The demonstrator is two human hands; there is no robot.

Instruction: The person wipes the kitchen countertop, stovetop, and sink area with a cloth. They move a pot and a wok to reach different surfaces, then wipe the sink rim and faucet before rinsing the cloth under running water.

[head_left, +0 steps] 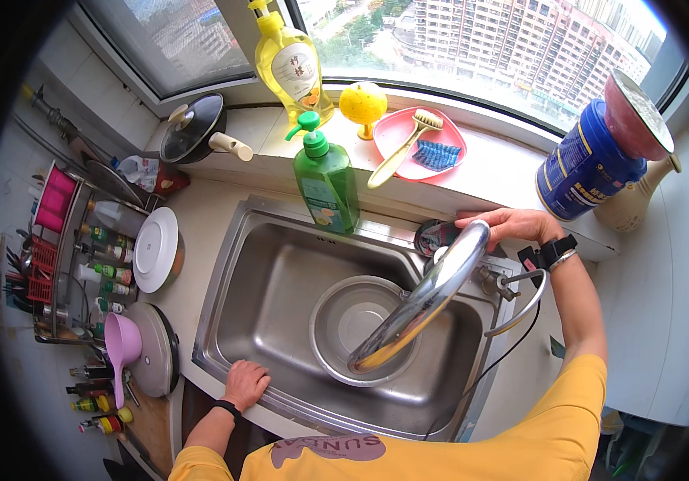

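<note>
Lid [423, 298] of polished, mirror-bright steel is the thing in hand: a round, shallow dome seen nearly edge-on, so it reads as a long, thin, gleaming ellipse. It is held tilted over the sink, its long axis running from lower left, where the rim dips to the bowl, up to the upper right, where the fingers grip it.

Going left to right: a wire rack [56, 264] of small bottles stands at the far left, with a pink plastic scoop [122, 345] resting on a grey pan lid [159, 349] and a white plate [155, 248] beside them. The left hand [246, 383] lies loosely curled, holding nothing, on the front rim of the brushed stainless sink [272, 280]. Behind the basin stands a green pump bottle [327, 178] of translucent plastic. In the basin sits a round steel bowl [350, 321], dull and smooth. The right hand [509, 225] is closed around the lid's upper rim, near the curved tap [521, 303]. On the sill lie a pink tray [402, 143] with a brush, and a blue canister [586, 163].
</note>
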